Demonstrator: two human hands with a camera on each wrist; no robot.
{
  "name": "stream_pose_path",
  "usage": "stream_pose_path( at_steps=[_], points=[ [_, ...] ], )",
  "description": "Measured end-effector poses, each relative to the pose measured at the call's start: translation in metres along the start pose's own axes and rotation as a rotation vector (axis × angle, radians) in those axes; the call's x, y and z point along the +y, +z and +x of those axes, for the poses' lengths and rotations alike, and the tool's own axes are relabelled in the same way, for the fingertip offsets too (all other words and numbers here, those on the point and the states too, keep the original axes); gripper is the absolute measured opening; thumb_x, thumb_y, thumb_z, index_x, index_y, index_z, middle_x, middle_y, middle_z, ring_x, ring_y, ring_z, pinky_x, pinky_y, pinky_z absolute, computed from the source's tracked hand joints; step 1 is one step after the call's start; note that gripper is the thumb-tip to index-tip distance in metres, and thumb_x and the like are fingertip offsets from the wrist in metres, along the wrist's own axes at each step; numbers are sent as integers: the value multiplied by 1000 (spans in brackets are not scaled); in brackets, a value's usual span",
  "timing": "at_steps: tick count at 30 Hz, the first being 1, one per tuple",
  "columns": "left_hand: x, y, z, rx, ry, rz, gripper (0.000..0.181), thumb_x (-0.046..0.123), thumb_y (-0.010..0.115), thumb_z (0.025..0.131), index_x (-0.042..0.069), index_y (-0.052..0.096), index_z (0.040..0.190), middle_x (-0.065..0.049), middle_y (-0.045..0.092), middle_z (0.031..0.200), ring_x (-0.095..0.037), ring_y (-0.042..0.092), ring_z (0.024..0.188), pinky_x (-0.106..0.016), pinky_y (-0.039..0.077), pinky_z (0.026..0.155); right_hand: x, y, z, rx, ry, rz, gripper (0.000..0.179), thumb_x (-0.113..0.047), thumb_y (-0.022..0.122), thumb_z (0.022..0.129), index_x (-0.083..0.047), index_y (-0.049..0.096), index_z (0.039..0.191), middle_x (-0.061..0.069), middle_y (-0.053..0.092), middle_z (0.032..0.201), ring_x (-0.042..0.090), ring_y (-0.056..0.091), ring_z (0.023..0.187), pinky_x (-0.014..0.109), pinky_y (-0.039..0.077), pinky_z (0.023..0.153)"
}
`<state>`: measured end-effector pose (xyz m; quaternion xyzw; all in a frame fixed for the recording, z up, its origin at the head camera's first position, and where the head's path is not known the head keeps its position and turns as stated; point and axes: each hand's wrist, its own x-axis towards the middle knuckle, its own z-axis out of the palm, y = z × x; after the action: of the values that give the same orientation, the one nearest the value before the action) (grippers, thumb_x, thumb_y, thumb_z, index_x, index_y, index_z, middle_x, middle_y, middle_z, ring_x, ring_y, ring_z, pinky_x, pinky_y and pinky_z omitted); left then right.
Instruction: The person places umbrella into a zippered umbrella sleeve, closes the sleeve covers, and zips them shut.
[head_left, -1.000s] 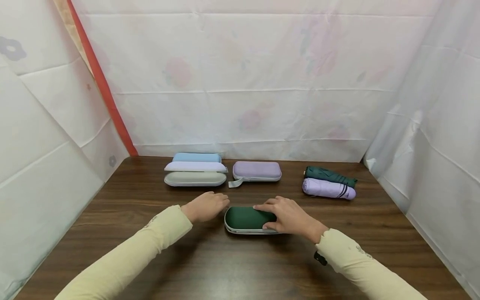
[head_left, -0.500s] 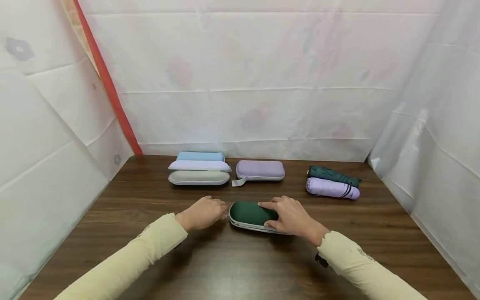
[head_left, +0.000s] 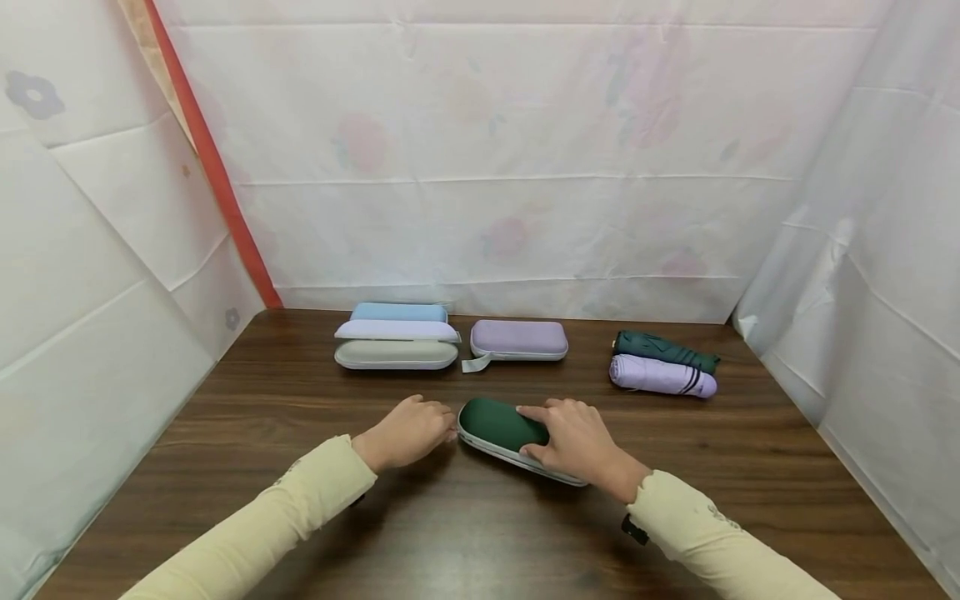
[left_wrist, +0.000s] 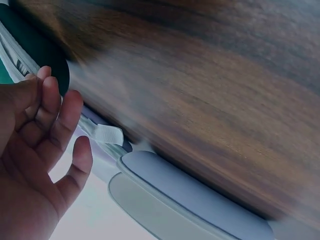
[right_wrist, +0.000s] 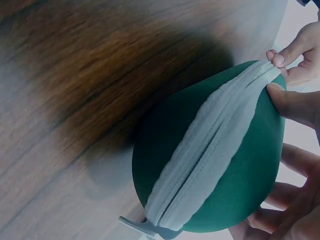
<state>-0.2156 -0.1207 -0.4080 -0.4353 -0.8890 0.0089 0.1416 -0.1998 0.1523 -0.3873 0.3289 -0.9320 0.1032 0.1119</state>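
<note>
A dark green hard-shell zip case (head_left: 495, 423) lies on the brown table, slanted with its right end nearer me. Across its top and front side my right hand (head_left: 577, 437) grips it, thumb at the front. At the far left end, my left hand (head_left: 411, 433) pinches something small on the grey zip (right_wrist: 210, 145); the fingertips hide the zip pull itself. In the right wrist view, the two zip tapes lie close together along most of the side, and a grey strap (right_wrist: 145, 227) sticks out from the opposite end.
Behind stand a blue case (head_left: 399, 312), a pale lavender shell (head_left: 397, 330) and a grey one (head_left: 396, 354), close together. Right of them lies a purple zip case (head_left: 519, 340) with a strap. Two folded umbrellas, green (head_left: 660, 348) and lilac (head_left: 660, 375), lie at the right.
The green case has turned, its right end swinging toward me along with my right hand. My left hand has lowered onto the left end of its zip and now pinches there.
</note>
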Motion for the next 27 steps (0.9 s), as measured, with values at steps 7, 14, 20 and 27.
stream_pose_path(
  at_steps=[7, 14, 20, 27],
  points=[
    [4, -2, 1, 18, 3, 14, 14, 19, 68, 89, 12, 64, 77, 4, 59, 72, -13, 59, 69, -28, 33, 52, -6, 0, 0, -5, 53, 3, 52, -40, 80, 73, -15, 70, 118, 5, 66, 82, 16, 58, 66, 31, 45, 50],
    [8, -1, 2, 27, 7, 20, 15, 20, 69, 88, 14, 63, 75, 5, 58, 71, -12, 60, 69, -28, 35, 54, -9, 1, 2, -7, 84, -10, 52, -42, 80, 73, -14, 71, 116, 6, 68, 84, 10, 54, 62, 26, 42, 47],
    [13, -2, 6, 43, 19, 34, 19, 21, 70, 87, 15, 60, 72, 5, 56, 68, -12, 58, 67, -28, 35, 54, -13, 0, 3, 1, 104, -13, 52, -42, 80, 73, -12, 71, 114, 7, 69, 85, 10, 55, 62, 26, 42, 47],
    [32, -6, 18, 67, 82, 66, 19, 24, 69, 88, 16, 63, 73, 6, 55, 68, -10, 59, 68, -28, 42, 57, -20, 3, 4, 12, 135, -31, 51, -45, 77, 75, -10, 71, 112, 7, 70, 84, 9, 52, 55, 26, 40, 44]
  ],
)
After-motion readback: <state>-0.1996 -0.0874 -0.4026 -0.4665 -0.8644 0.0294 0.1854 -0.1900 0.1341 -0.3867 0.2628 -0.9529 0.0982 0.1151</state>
